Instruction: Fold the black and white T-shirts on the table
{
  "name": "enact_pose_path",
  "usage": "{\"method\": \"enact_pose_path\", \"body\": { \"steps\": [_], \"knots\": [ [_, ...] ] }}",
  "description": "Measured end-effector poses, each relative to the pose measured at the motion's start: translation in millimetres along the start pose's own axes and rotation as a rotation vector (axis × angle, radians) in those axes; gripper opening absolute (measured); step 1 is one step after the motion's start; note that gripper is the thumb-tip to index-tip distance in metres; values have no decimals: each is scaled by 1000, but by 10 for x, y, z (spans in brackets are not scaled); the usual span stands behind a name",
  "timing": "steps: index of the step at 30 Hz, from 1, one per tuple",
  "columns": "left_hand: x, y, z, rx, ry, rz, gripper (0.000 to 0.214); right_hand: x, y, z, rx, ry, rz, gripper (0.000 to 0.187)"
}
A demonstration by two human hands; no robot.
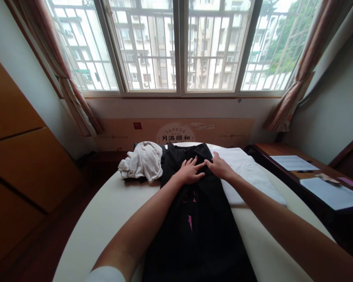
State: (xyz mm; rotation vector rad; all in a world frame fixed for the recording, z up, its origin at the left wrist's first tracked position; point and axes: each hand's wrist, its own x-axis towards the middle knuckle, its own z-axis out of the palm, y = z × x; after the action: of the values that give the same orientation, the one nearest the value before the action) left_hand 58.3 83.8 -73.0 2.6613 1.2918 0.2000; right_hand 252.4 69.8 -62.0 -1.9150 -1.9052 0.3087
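A black garment (202,231) with pink print lies lengthwise on the table, its sides folded inward and its collar end away from me. My left hand (190,171) rests flat on the upper part of it, fingers spread. My right hand (219,166) touches the garment's right folded edge, thumb and forefinger apart and its other fingers partly hidden. The tips of my two hands nearly meet. Left of the garment is a crumpled off-white cloth (145,160) on top of dark fabric. To the right lies a flat white folded cloth (247,176), partly beside the black garment.
The pale rounded table (106,219) stands before a barred window (179,51). A printed cardboard panel (120,129) leans below the sill. On the right, a dark wooden desk (270,150) holds papers (294,162). Wooden cabinets (23,168) stand on the left.
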Motion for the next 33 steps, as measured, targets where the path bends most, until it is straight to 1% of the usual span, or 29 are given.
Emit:
{"method": "enact_pose_path", "body": {
  "steps": [2,4,6,8,9,10,11,13,14,16,17,19,21,23,24,27,28,29,33],
  "knots": [
    [2,21,3,9,25,92,66,222,-103,5,47,42,20,76],
    [13,48,14,-28,16,194,67,437,-219,46,42,42,11,73],
    [24,65,17,-114,-41,251,71,624,-318,106,36,28,18,63],
    [23,42,-14,-192,-69,239,67,780,-368,155,29,15,42,46],
    [14,5,-45,-205,-41,208,63,848,-367,168,28,14,61,39],
    [-2,-52,-87,-195,16,157,57,910,-350,172,29,20,87,34],
    [-25,-127,-137,-156,96,82,50,965,-318,169,30,33,119,34],
    [-90,-320,-248,-15,259,-140,41,1053,-223,152,32,66,190,39],
    [-125,-425,-301,60,312,-273,38,1083,-170,147,32,78,221,41],
    [-176,-615,-389,155,349,-503,34,1116,-77,152,27,86,261,43],
    [-185,-688,-421,164,360,-585,33,1120,-44,165,23,87,263,42],
    [-161,-780,-465,115,404,-682,36,1115,-12,200,15,95,232,39],
    [-98,-814,-492,29,436,-736,41,1104,-11,234,6,119,171,37],
    [-40,-823,-513,-37,430,-764,33,1102,-19,254,1,153,121,38],
    [-26,-828,-521,-54,447,-767,29,1106,-21,259,1,170,107,39],
    [-52,-865,-526,-80,603,-747,29,1143,-10,260,0,201,107,40],
    [-76,-881,-516,-83,643,-738,30,1160,-6,260,0,202,113,40],
    [-101,-897,-502,-79,653,-733,30,1178,-4,261,-1,201,119,38],
    [-155,-892,-475,-37,544,-744,28,1212,-44,249,-14,192,133,36]
  ]
}}
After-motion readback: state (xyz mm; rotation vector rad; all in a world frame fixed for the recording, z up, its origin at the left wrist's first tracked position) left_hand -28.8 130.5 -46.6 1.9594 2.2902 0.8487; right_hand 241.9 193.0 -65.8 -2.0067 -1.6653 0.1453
